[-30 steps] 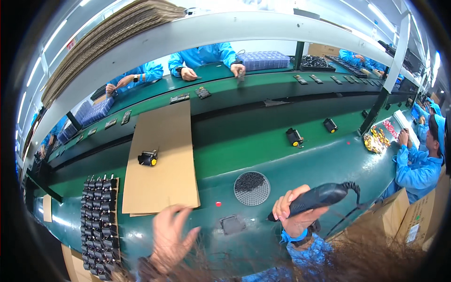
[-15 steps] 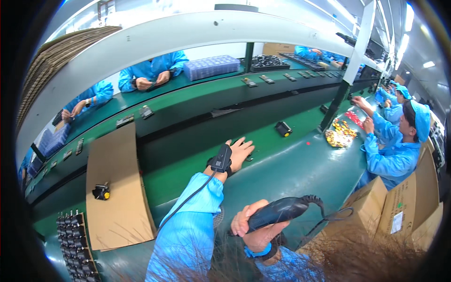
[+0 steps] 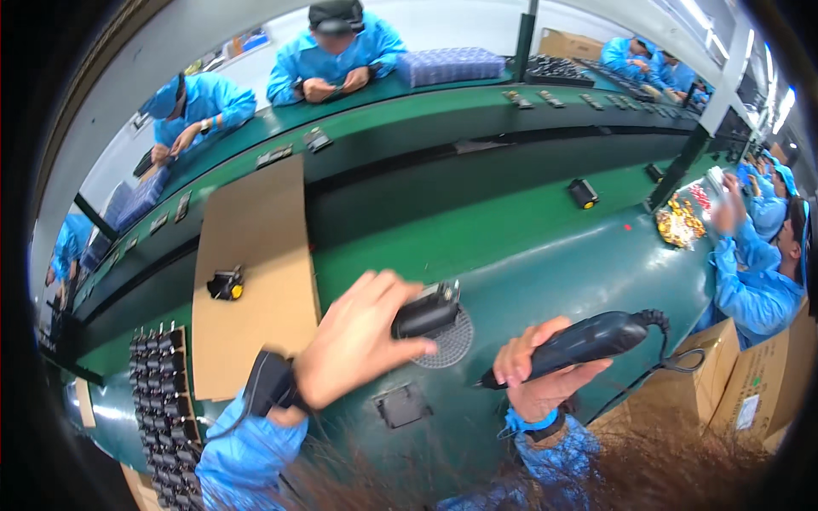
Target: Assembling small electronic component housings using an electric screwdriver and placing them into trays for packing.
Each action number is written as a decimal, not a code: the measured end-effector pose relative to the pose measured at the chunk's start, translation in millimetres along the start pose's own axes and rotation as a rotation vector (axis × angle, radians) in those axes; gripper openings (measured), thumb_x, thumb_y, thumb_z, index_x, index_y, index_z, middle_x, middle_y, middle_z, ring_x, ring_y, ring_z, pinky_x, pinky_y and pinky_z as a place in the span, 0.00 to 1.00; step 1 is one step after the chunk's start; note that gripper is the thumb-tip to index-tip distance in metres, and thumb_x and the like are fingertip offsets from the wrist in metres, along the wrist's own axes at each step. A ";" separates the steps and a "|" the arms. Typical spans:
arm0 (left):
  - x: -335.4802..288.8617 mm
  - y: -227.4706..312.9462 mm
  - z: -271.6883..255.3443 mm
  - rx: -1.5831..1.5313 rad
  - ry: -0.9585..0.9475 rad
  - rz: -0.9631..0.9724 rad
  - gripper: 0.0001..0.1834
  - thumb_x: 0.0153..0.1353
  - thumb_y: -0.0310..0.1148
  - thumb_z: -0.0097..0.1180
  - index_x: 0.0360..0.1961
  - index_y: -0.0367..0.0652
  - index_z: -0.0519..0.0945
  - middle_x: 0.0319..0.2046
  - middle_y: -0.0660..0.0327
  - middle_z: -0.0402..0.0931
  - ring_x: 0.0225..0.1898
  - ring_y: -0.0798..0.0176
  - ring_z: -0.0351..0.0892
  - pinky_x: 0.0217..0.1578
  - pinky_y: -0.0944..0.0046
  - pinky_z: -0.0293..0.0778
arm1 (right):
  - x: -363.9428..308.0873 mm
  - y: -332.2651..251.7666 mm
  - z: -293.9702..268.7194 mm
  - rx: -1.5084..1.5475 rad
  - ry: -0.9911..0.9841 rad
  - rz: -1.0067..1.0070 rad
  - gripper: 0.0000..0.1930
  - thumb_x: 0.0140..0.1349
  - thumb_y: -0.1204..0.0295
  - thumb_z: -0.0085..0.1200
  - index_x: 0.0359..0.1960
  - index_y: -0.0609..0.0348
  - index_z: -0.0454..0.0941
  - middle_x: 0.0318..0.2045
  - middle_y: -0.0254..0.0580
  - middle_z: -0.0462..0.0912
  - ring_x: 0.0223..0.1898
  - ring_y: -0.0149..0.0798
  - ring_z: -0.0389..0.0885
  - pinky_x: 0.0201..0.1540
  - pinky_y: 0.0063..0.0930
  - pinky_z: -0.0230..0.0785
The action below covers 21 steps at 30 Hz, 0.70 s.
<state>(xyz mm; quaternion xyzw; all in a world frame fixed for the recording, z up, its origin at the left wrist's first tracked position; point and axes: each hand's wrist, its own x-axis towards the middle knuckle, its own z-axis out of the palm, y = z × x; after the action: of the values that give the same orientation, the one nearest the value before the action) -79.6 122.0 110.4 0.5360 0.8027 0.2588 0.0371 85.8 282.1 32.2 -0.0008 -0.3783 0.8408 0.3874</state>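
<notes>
In my right hand [image 3: 545, 366] is a black electric screwdriver [image 3: 588, 347], its tip pointing left and a coiled cord leaving its back end. My left hand [image 3: 362, 336] is closed around the left end of a small black device [image 3: 426, 313] with a metal part on top; the fingers are partly blurred. Beneath the device, a round grey mesh pad [image 3: 449, 345] shows on the green table. A thin dark square plate [image 3: 403, 405] lies nearer to me, between both hands.
Cardboard [image 3: 256, 289] at left carries a black-and-yellow device [image 3: 226, 284]. Rows of black parts [image 3: 162, 400] stand beside it. Another device [image 3: 584, 193] sits on the green belt [image 3: 477, 209]. Yellow pieces [image 3: 679, 223] and a shelf post [image 3: 694, 153] are at right. Co-workers sit around.
My left hand has come back from the belt toward me and now has the black device at the mesh pad. The screwdriver stays in my right hand. The view has shifted.
</notes>
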 end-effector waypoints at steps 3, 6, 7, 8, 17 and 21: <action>-72.8 -3.6 11.5 -0.016 0.014 -0.068 0.36 0.45 0.48 0.75 0.52 0.37 0.78 0.41 0.55 0.75 0.45 0.49 0.75 0.47 0.54 0.75 | 1.3 10.8 -6.8 -0.047 -0.043 -0.002 0.46 0.55 0.18 0.26 0.37 0.55 0.66 0.14 0.34 0.67 0.12 0.31 0.66 0.15 0.29 0.63; -121.7 -0.2 37.0 -0.083 -0.001 -0.138 0.38 0.44 0.46 0.77 0.55 0.38 0.79 0.44 0.54 0.75 0.46 0.48 0.75 0.50 0.52 0.73 | -4.6 11.0 -0.2 -0.085 -0.066 0.014 0.46 0.55 0.18 0.26 0.37 0.55 0.66 0.14 0.34 0.67 0.12 0.31 0.66 0.15 0.29 0.62; -126.9 3.9 44.2 -0.072 -0.015 -0.149 0.38 0.45 0.46 0.77 0.55 0.38 0.79 0.44 0.56 0.75 0.47 0.50 0.74 0.50 0.52 0.73 | -5.4 12.3 1.4 -0.091 -0.074 0.017 0.46 0.55 0.18 0.26 0.37 0.55 0.66 0.14 0.34 0.67 0.12 0.31 0.66 0.15 0.29 0.62; -130.3 7.9 50.1 -0.063 -0.030 -0.161 0.37 0.46 0.46 0.76 0.55 0.39 0.79 0.44 0.57 0.75 0.48 0.51 0.74 0.50 0.52 0.72 | -6.9 14.5 1.3 -0.097 -0.077 0.023 0.46 0.55 0.18 0.26 0.37 0.55 0.66 0.13 0.34 0.67 0.12 0.31 0.65 0.15 0.29 0.62; -143.0 7.7 69.3 0.111 -0.044 -0.136 0.37 0.52 0.45 0.72 0.61 0.40 0.75 0.50 0.55 0.70 0.54 0.51 0.70 0.52 0.49 0.70 | 5.3 20.4 23.7 -0.271 -0.174 -0.051 0.47 0.53 0.18 0.34 0.44 0.56 0.66 0.17 0.35 0.70 0.16 0.33 0.70 0.20 0.30 0.67; -153.2 1.9 74.3 0.063 -0.006 -0.123 0.38 0.53 0.45 0.71 0.62 0.38 0.74 0.51 0.53 0.69 0.54 0.50 0.70 0.51 0.49 0.70 | 17.9 30.1 42.2 -0.297 -0.218 -0.020 0.47 0.53 0.18 0.32 0.44 0.54 0.64 0.17 0.35 0.69 0.17 0.33 0.69 0.21 0.30 0.66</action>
<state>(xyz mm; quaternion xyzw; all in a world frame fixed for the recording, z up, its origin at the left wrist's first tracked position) 11.7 15.7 13.8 0.4871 0.8418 0.2293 0.0384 41.3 254.5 48.4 0.0369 -0.5382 0.7668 0.3479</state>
